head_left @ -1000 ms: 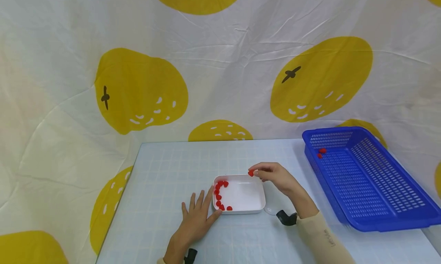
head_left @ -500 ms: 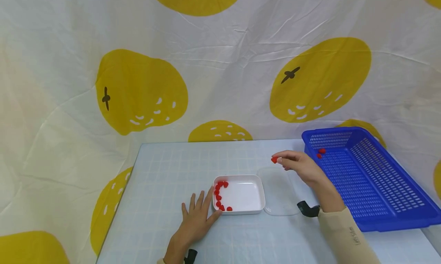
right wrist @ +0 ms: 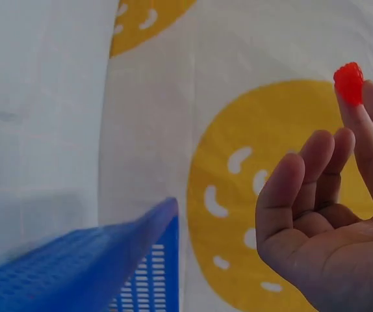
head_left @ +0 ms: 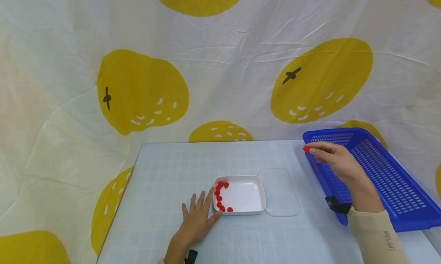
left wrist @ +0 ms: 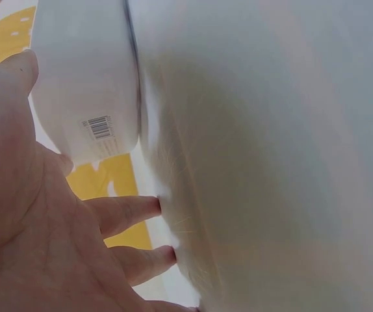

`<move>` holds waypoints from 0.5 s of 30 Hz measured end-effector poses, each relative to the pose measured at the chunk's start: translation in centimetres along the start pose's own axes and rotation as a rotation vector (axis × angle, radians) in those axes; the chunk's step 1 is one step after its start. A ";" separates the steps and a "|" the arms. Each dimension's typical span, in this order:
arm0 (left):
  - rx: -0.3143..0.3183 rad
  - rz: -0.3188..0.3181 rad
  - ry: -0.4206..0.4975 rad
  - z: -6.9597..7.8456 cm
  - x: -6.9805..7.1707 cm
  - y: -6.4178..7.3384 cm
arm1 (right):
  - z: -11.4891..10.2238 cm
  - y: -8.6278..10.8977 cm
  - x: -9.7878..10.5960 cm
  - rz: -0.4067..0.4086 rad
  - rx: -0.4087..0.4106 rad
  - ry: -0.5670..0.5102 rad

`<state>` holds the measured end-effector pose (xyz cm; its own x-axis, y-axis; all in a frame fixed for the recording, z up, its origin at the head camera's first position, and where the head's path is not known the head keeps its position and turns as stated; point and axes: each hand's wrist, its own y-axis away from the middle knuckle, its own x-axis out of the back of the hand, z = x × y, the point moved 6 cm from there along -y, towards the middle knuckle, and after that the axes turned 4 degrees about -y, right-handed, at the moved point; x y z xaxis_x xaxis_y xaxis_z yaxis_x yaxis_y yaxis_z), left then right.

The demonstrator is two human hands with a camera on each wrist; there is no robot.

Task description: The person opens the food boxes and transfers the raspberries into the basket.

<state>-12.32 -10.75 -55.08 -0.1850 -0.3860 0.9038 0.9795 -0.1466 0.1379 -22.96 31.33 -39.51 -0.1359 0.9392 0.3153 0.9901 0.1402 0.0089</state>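
Note:
Between thumb and index finger my right hand (head_left: 339,160) pinches a red raspberry (right wrist: 349,83), its bumpy surface plain in the right wrist view. That hand is over the near-left rim of the blue basket (head_left: 396,172), its other fingers loosely bent. My left hand (head_left: 196,222) lies with fingers spread on the table, thumb and index finger at the left side of a white rectangular box (head_left: 244,195). Inside the box, several raspberries (head_left: 219,198) line the left wall and its corners. The left wrist view shows the box's side with a barcode label (left wrist: 100,127).
A clear plastic lid (head_left: 280,191) lies flat against the box's right side. The pale checked table (head_left: 165,172) ends at a white cloth (head_left: 224,84) printed with yellow fruit. The basket stands at the table's right, its far-left corner partly covered by my hand.
My right hand has moved right and away from over the box, past the lid to the basket's rim, still pinching the raspberry. The left hand and the box have stayed in place.

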 end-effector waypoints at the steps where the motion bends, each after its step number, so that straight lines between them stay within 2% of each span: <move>1: 0.000 0.002 0.000 0.0 0.0 0.0 | 0.1 0.1 0.6 -0.001 0.004 -0.007; 5: 0.002 0.006 -0.007 0.0 0.0 0.0 | 0.5 0.1 2.8 -0.003 0.027 -0.072; 9: 0.005 0.003 -0.010 0.0 0.0 0.0 | 1.6 0.0 4.7 -0.017 0.008 -0.191; 15: 0.010 -0.011 0.012 0.0 0.0 0.0 | 4.4 -0.4 6.9 -0.005 -0.095 -0.318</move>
<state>-12.32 -10.73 -55.07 -0.1962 -0.3951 0.8975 0.9783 -0.1417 0.1515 -24.43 39.19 -41.53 -0.1302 0.9915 0.0033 0.9862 0.1292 0.1031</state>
